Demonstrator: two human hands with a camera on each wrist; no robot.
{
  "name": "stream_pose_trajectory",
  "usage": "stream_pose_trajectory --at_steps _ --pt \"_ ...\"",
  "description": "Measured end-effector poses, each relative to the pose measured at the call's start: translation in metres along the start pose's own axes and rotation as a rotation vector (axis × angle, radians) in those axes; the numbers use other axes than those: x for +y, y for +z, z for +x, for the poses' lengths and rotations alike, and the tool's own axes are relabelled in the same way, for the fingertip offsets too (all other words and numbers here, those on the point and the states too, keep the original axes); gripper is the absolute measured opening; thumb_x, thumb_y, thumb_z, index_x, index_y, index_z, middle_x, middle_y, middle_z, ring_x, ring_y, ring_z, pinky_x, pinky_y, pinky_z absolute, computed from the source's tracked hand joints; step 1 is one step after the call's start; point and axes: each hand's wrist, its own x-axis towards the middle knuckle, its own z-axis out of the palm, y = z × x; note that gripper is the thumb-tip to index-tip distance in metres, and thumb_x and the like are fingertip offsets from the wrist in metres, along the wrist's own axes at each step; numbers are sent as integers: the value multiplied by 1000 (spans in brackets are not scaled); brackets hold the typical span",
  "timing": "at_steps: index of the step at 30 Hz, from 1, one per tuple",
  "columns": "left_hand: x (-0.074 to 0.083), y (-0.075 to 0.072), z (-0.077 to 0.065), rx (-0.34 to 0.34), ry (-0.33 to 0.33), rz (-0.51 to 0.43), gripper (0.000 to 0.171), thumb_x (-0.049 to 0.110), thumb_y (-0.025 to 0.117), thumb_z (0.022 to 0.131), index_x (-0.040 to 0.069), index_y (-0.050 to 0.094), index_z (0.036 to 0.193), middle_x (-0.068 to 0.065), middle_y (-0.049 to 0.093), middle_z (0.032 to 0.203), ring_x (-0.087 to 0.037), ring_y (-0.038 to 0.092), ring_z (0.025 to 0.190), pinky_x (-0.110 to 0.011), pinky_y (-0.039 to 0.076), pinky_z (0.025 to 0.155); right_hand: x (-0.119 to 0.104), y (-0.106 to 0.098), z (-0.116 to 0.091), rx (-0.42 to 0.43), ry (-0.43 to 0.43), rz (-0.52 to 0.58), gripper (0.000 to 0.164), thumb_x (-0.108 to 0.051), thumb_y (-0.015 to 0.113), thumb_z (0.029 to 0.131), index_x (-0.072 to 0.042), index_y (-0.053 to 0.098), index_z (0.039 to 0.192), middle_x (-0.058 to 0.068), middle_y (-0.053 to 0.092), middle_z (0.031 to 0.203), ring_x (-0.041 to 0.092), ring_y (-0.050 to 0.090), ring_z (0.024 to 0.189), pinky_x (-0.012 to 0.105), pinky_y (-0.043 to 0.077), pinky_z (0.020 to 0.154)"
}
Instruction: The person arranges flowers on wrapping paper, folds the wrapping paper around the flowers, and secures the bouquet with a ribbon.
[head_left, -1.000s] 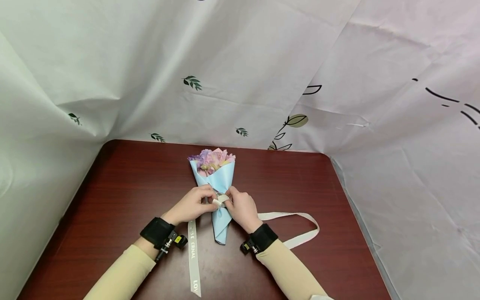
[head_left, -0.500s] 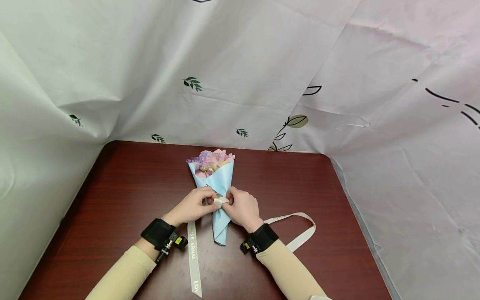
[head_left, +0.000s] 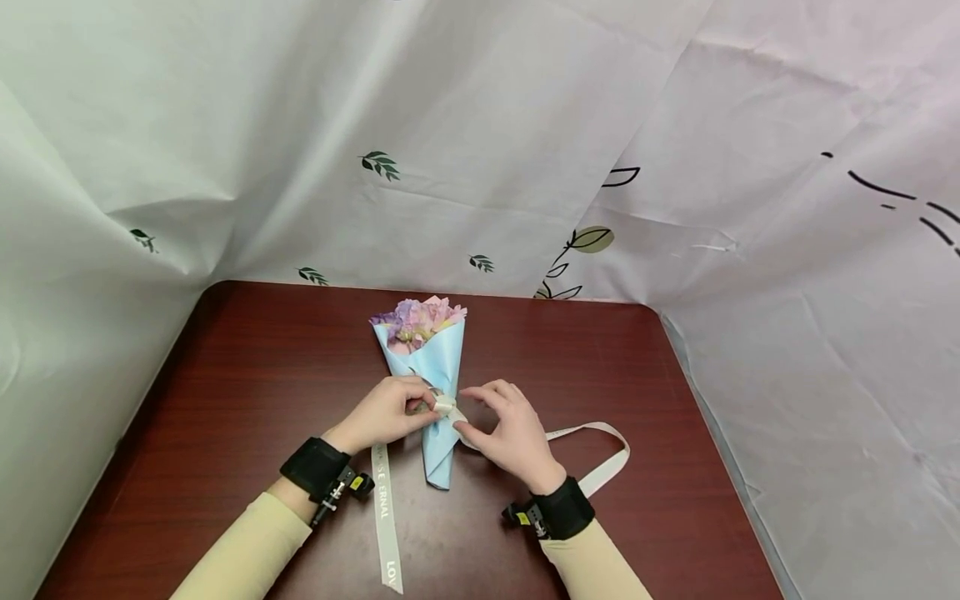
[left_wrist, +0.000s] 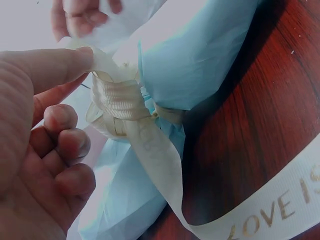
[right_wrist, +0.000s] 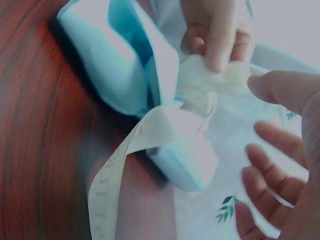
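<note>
A small bouquet of pink and purple flowers [head_left: 422, 321] in light blue wrapping paper [head_left: 441, 362] lies on the table. Round its narrow waist goes a cream ribbon [left_wrist: 120, 100], gathered into a knot with a loop. My left hand [head_left: 386, 410] pinches the loop between thumb and forefinger, its other fingers curled under. Just right of the knot, my right hand [head_left: 513, 435] is spread, thumb and fingers apart with nothing between them. Printed ribbon tails [right_wrist: 107, 195] run out from the knot to both sides.
The dark red wooden table [head_left: 285, 350] has one ribbon tail [head_left: 386, 521] lying toward its front edge, lettered in print. Another tail [head_left: 618, 462] curves out to the right, passing behind the right wrist. Pale curtains [head_left: 480, 125] with leaf prints stand behind and at the sides.
My right hand has let go of the ribbon at the knot, opened its fingers and drawn back to the right. The left hand keeps its pinch at nearly the same spot.
</note>
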Motion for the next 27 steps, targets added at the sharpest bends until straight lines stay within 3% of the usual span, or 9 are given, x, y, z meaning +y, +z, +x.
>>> stream_pose_trajectory --at_steps 4,9,18,24,27 --pt "3 0 1 -7 9 29 7 21 83 87 24 76 88 14 54 72 -3 45 63 -22 38 59 -7 1 0 30 -88 -25 37 -44 78 89 -24 74 120 -3 62 103 10 51 91 30 45 74" --pt "6 -1 1 -24 24 37 5 25 81 89 21 79 90 18 63 83 -3 51 66 -23 43 60 -10 8 1 76 -126 -65 32 -39 80 88 -25 76 116 -3 61 100 12 50 86 30 43 72" --pt "10 -6 4 -25 14 75 6 25 81 88 30 78 90 19 65 84 -3 50 65 -23 41 59 -10 13 7 120 -137 -98 11 -30 79 90 -23 79 100 -6 60 97 13 49 83 30 41 71" --pt "6 -20 3 -9 4 136 15 24 78 91 28 76 105 11 51 71 -3 42 61 -23 36 57 -9 13 4 102 -129 -83 9 -27 77 92 -23 78 99 -7 61 100 13 51 87 31 42 73" --pt "4 -27 5 -10 8 191 25 16 75 91 24 74 115 8 56 82 -4 44 65 -25 39 59 -10 13 3 100 -130 -78 9 -27 77 92 -23 77 100 -7 63 101 13 54 90 32 43 74"
